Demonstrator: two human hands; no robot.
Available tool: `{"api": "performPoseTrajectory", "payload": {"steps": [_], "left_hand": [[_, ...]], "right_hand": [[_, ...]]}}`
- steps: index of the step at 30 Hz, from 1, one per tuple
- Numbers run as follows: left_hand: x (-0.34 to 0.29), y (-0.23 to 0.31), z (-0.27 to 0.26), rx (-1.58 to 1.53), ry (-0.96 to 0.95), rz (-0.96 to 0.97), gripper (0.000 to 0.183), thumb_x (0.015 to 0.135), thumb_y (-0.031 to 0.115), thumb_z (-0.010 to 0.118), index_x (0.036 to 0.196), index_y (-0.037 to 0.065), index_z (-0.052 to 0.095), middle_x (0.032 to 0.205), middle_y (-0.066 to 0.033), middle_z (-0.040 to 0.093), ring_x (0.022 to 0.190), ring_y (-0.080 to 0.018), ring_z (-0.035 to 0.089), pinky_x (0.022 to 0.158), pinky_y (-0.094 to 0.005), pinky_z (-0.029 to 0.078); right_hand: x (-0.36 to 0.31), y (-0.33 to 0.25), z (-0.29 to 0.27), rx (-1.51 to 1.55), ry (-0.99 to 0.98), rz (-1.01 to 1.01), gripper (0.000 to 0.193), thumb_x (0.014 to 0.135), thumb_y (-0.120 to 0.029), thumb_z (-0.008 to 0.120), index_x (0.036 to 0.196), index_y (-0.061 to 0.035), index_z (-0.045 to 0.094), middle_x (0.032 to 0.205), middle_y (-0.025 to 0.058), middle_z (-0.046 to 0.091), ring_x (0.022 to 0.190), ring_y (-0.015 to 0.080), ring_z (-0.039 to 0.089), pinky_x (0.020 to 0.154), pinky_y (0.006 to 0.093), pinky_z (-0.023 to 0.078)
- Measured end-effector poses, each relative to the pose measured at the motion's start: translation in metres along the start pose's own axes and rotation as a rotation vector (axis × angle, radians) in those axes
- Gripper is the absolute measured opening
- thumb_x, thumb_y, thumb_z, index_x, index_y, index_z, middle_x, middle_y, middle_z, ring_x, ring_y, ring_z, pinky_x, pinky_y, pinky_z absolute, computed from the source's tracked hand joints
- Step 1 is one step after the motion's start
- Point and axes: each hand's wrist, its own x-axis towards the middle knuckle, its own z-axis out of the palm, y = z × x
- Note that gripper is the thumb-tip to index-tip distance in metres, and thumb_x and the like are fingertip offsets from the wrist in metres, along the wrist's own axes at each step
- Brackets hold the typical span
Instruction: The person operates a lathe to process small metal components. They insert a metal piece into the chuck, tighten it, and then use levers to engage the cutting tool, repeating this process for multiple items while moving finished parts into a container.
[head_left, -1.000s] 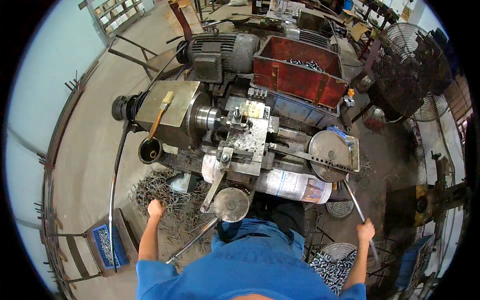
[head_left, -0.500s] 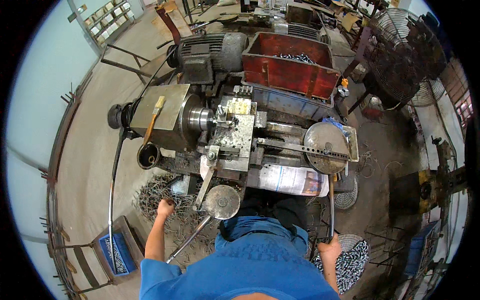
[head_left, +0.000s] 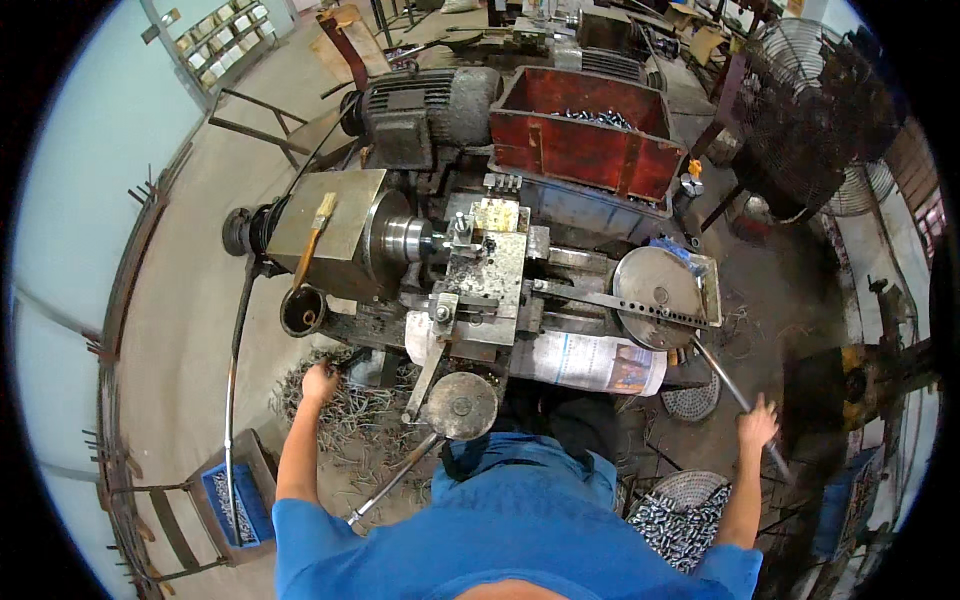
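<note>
Metal lever (head_left: 722,373) runs through right grip (head_left: 758,424), lower end jutting beyond

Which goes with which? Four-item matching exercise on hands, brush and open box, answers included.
1. right hand
2. brush
3. open box
4. left hand

A. resting on the metal cover
B. seen against the metal shavings
C. on a metal rod
D. red

Pairs: 1-C, 2-A, 3-D, 4-B
</note>
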Motion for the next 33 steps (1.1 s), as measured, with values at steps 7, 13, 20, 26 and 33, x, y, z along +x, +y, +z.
{"api": "performPoseTrajectory", "payload": {"steps": [7,13,20,26,33], "left_hand": [[-0.006,0.055,0.039,0.160,0.032,-0.021,0.055,0.081,0.055,0.052,0.082,0.000,0.061,0.081,-0.0210,0.064,0.075,-0.0373,0.062,0.067,-0.0450,0.050],[-0.013,0.031,0.102,0.138,0.119,-0.006,0.041,0.078,0.045,0.058,0.086,0.005,0.060,0.074,-0.0169,0.064,0.069,-0.0354,0.063,0.061,-0.0454,0.051],[-0.006,0.049,0.011,0.264,-0.147,0.181,0.036,0.076,0.044,0.061,0.090,0.011,0.065,0.082,-0.0135,0.066,0.080,-0.0298,0.064,0.069,-0.0405,0.050],[-0.014,0.012,-0.121,-0.263,0.131,-0.036,0.034,0.084,0.038,0.055,0.099,0.009,0.064,0.083,-0.0154,0.066,0.080,-0.0330,0.063,0.066,-0.0410,0.049],[-0.083,-0.105,-0.193,-0.227,0.360,-0.398,0.043,0.087,0.045,0.048,0.091,0.005,0.063,0.074,-0.0171,0.064,0.072,-0.0342,0.063,0.064,-0.0424,0.048]], "right_hand": [[0.013,-0.066,-0.037,0.241,0.151,-0.160,0.063,0.056,-0.018,0.061,0.118,-0.0052,0.055,0.129,0.0201,0.045,0.112,0.0358,0.047,0.099,0.0460,0.032],[-0.006,-0.108,-0.092,0.505,0.257,-0.319,0.056,0.056,-0.018,0.060,0.110,-0.0015,0.060,0.121,0.0201,0.052,0.110,0.0364,0.048,0.098,0.0441,0.034],[0.007,-0.240,-0.226,0.932,0.213,-0.930,0.049,0.056,-0.017,0.064,0.103,-0.0018,0.062,0.108,0.0172,0.060,0.104,0.0351,0.052,0.091,0.0415,0.041],[-0.050,-0.414,-0.315,0.920,0.401,-1.607,0.039,0.052,-0.018,0.063,0.088,-0.0014,0.063,0.092,0.0104,0.063,0.094,0.0274,0.055,0.086,0.0392,0.042],[-0.086,-0.498,-0.347,0.335,0.152,-1.593,0.019,0.052,-0.024,0.063,0.065,-0.0102,0.067,0.075,0.0094,0.065,0.085,0.0244,0.058,0.080,0.0337,0.041]]}}
